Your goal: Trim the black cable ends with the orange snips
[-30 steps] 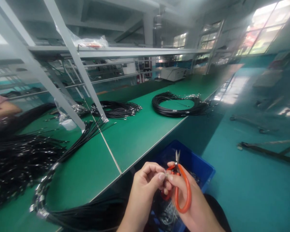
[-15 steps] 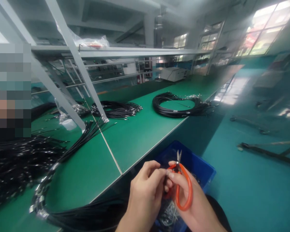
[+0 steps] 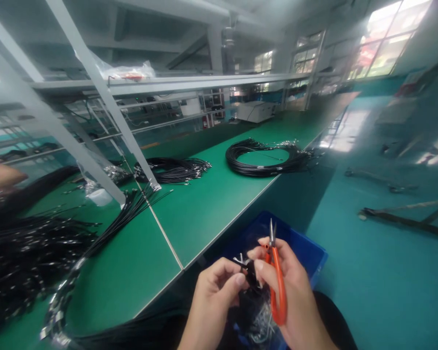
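Note:
My right hand (image 3: 301, 291) is closed around orange-handled scissors (image 3: 280, 299), whose short metal blades point up and away from me. My left hand (image 3: 215, 294) pinches a thin black cable (image 3: 242, 265) between thumb and fingertips, with a pale tip showing beyond them. Both hands are close together over a blue bin (image 3: 312, 257). Inside the bin, below my fingers, lies a tangle of clear and whitish scraps (image 3: 261, 323). Where the cable runs beneath my hands is hidden.
A taped bundle of black cables (image 3: 54, 311) curves along the green table (image 3: 127, 257) on my left. Coiled cables (image 3: 255, 167) lie farther back, near a metal shelf post (image 3: 105, 97). A co-worker's arm (image 3: 3, 177) shows at the far left.
My hands have moved slightly apart, and the cable between them has come into view. The scissors' blades have come closer together and now stand more upright. The view has shifted slightly.

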Demonstrator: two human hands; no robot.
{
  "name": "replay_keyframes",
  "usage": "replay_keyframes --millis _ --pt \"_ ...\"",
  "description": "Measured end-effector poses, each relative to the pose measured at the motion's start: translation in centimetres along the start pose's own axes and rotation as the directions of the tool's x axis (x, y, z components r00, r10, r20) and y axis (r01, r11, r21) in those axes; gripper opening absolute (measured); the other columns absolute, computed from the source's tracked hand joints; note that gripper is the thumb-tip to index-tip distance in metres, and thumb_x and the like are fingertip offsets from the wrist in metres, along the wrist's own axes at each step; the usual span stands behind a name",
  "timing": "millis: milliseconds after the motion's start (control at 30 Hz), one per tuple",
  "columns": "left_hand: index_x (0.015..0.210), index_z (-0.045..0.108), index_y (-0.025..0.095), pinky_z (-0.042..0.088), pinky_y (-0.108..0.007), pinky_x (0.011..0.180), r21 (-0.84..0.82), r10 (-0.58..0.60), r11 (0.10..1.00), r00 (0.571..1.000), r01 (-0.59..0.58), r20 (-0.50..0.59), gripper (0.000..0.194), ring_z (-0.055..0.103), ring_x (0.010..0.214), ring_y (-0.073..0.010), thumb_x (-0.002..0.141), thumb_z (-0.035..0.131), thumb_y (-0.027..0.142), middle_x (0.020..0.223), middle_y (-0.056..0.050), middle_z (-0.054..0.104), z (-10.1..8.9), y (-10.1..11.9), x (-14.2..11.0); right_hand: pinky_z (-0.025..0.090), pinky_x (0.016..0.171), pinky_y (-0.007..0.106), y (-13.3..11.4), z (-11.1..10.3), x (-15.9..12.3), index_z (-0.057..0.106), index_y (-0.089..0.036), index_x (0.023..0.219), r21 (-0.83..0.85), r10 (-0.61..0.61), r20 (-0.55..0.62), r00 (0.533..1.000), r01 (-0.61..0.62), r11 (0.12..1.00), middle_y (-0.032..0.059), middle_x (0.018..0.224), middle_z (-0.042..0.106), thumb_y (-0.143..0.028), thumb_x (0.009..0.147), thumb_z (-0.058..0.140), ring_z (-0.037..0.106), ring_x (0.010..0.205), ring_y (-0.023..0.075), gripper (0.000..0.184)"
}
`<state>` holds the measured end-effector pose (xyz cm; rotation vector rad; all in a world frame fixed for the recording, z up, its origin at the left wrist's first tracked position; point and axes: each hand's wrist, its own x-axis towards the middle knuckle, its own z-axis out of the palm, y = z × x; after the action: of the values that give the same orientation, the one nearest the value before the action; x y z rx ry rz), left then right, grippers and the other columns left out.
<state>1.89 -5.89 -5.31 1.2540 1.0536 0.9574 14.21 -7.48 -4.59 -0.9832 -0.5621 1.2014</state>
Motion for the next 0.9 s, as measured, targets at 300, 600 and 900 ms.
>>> replay_keyframes --millis 300,600,900 --pt "0.065 0.060 0.012 0.032 -0.016 0.044 -0.098 -0.032 0.995 0.999 0.035 0.036 0.021 0.040 0.045 -0.0056 0.073 0.069 0.030 0.055 0.002 0.054 0.0 0.8 -0.2 0.049 0.059 0.025 0.6 -0.7 -0.1 0.060 -0.026 0.091 -0.500 -0.337 0.179 0.924 0.380 0.778 0.0023 0.087 0.069 -0.008 0.070 0.063 0.064 0.080 0.0200 0.028" --pt "0.065 0.060 0.012 0.034 -0.014 0.041 -0.191 -0.031 0.981 0.998 0.020 -0.056 0.023 0.042 0.043 -0.0049 0.071 0.070 0.032 0.053 0.003 0.052 0.6 0.3 -0.5 0.048 0.062 0.030 1.4 -0.8 -0.4 0.057 -0.030 0.106 -0.586 -0.745 0.393 0.538 0.771 0.248 -0.0003 0.072 0.068 0.005 0.068 0.060 0.062 0.063 0.0190 0.051" --pt "0.077 0.065 0.015 0.041 -0.017 0.050 -0.147 0.103 0.980 0.978 -0.131 -0.180 0.006 0.051 0.049 -0.0062 0.078 0.065 0.021 0.071 -0.001 0.065 -0.8 0.6 0.2 0.046 0.053 0.029 1.4 -1.5 -2.1 0.067 -0.024 0.088 -0.411 -0.140 0.204 0.969 0.214 0.886 0.0041 0.071 0.068 -0.019 0.063 0.068 0.062 0.064 0.0216 0.025"
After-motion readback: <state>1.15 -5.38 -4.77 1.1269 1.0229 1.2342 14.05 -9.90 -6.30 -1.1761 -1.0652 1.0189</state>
